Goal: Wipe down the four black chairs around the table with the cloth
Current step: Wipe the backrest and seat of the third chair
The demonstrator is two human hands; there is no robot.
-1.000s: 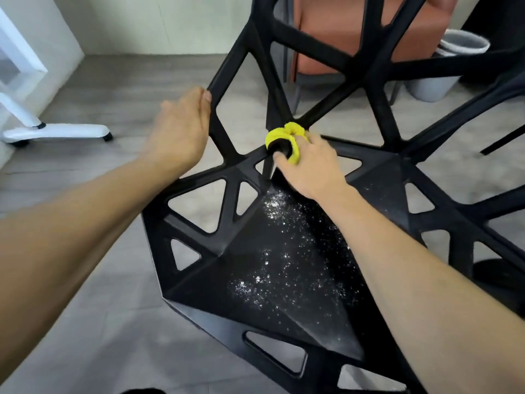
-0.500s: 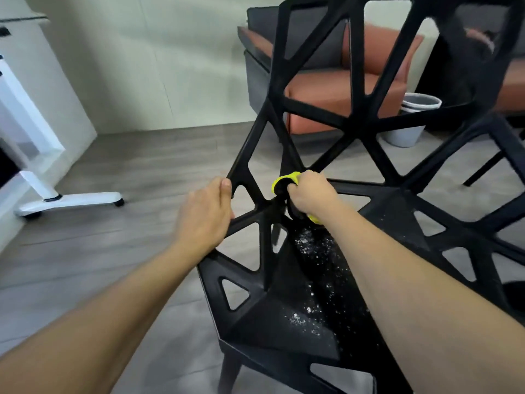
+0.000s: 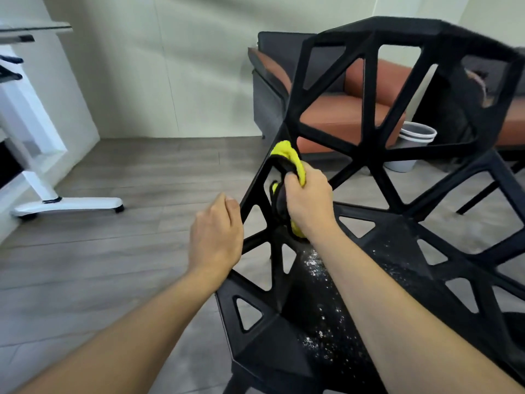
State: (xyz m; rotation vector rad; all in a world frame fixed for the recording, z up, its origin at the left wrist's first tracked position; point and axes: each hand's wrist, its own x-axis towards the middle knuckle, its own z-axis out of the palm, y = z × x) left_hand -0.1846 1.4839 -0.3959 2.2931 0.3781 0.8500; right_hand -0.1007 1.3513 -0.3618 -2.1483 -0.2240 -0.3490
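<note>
A black chair [image 3: 369, 155] with a lattice of triangular openings fills the right half of the head view. White specks lie scattered over its seat [image 3: 321, 322]. My right hand [image 3: 308, 203] grips a yellow cloth [image 3: 289, 156], which is wrapped around a slanted strut at the left side of the backrest. My left hand [image 3: 216, 237] holds the chair's left edge strut just below and left of the cloth, fingers curled over it.
A white desk frame with a wheeled foot [image 3: 68, 204] stands at the left. Behind the chair are an orange and grey sofa [image 3: 326, 115] and stacked grey bins [image 3: 412, 140]. A dark chair leg [image 3: 477, 199] shows at the right. Grey wood floor [image 3: 127, 265] lies open to the left.
My right hand has slid the cloth upward along the backrest strut. My view has lifted, showing the chair's top. My left hand keeps its hold on the left edge.
</note>
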